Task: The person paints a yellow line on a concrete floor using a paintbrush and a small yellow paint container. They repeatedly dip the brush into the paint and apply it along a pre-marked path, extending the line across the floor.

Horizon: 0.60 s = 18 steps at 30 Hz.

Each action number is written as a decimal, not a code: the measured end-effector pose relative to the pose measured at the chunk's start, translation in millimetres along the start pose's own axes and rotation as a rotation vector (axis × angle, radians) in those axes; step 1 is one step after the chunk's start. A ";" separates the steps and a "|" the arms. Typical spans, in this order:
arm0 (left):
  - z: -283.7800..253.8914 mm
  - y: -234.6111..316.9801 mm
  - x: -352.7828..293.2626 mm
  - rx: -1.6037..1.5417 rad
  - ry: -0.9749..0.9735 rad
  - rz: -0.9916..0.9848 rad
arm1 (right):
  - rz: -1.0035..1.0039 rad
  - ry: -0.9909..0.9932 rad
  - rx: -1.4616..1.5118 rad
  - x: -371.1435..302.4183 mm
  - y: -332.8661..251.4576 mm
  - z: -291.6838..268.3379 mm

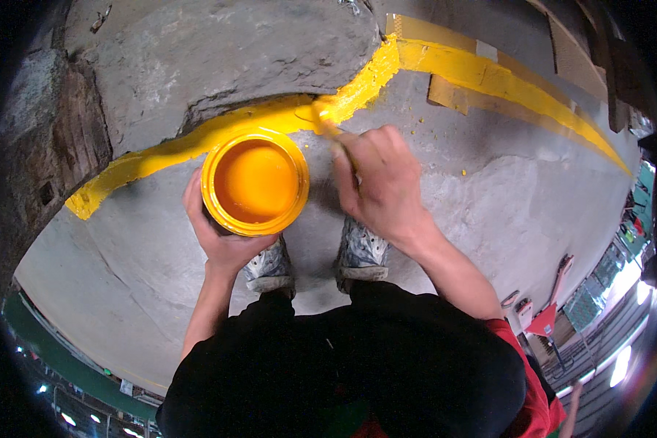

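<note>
My left hand [223, 241] is wrapped round the lower left side of an uncovered can of yellow paint [293, 157], its rim coated in yellow. In my right hand [387, 179] is a paintbrush [331, 131], gripped by its handle. The brush's tip rests at a wet yellow stripe [270, 115] just beyond the can. That stripe runs along the floor past the edge of a rough grey slab, then bends up to the right. My right fingers hide most of the brush handle.
Tape and brown cardboard strips [447, 95] border the yellow band on the right. A weathered wooden beam [62, 124] stands at the left. My paint-spattered shoes [363, 248] are below the can. A red tool-like object [542, 321] lies at the lower right. Small yellow drips dot the floor.
</note>
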State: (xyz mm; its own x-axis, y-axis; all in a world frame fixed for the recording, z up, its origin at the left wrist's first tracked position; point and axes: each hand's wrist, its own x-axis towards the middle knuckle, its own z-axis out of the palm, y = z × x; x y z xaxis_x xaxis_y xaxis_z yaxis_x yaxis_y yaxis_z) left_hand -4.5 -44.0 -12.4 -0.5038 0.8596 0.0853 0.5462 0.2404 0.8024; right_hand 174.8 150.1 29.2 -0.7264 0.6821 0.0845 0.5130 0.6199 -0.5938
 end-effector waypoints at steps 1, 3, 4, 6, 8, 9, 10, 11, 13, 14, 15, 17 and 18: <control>-2.8 -1.9 -0.9 0.002 0.005 -0.004 | 0.019 0.047 0.084 -3.9 -1.6 2.3; -8.2 -5.5 -2.7 -0.009 0.017 -0.024 | 0.081 0.039 0.228 -9.6 1.4 3.2; -10.3 -7.4 -3.4 -0.024 0.027 -0.037 | 0.098 0.104 0.233 -10.0 7.3 1.8; -12.9 -10.3 -4.9 -0.052 0.061 -0.056 | 0.213 0.109 0.177 -6.4 23.9 -3.8; -14.8 -12.5 -6.0 -0.092 0.098 -0.075 | 0.268 0.114 0.121 -0.5 41.5 -17.4; -16.0 -13.8 -5.9 -0.076 0.114 -0.066 | 0.242 0.148 0.074 4.0 49.4 -25.2; -17.7 -14.2 -6.5 -0.079 0.120 -0.065 | 0.251 0.169 0.014 6.4 53.5 -33.3; -19.5 -14.5 -7.0 -0.105 0.125 -0.075 | 0.209 0.178 -0.017 6.6 54.6 -42.1; -23.2 -14.8 -7.4 -0.043 0.130 -0.078 | 0.206 0.184 -0.112 4.8 50.4 -57.7; -25.0 -15.0 -7.2 -0.042 0.132 -0.097 | 0.138 0.151 -0.066 0.4 42.9 -59.7; -26.7 -14.6 -7.5 -0.020 0.147 -0.087 | 0.094 0.117 -0.028 -6.9 31.5 -60.0; -27.9 -14.6 -6.8 -0.039 0.173 -0.090 | -0.031 0.041 0.070 -10.4 18.1 -47.4; -27.9 -14.4 -6.6 -0.047 0.183 -0.095 | -0.111 -0.005 0.129 -10.2 13.2 -36.1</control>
State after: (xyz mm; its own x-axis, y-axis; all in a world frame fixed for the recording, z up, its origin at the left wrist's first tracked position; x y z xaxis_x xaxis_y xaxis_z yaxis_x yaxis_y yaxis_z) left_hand -27.7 -65.7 -8.1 -0.6674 0.7365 0.1103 0.4603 0.2915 0.8385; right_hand 205.5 165.3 49.4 -0.7777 0.6102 0.1513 0.3672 0.6362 -0.6785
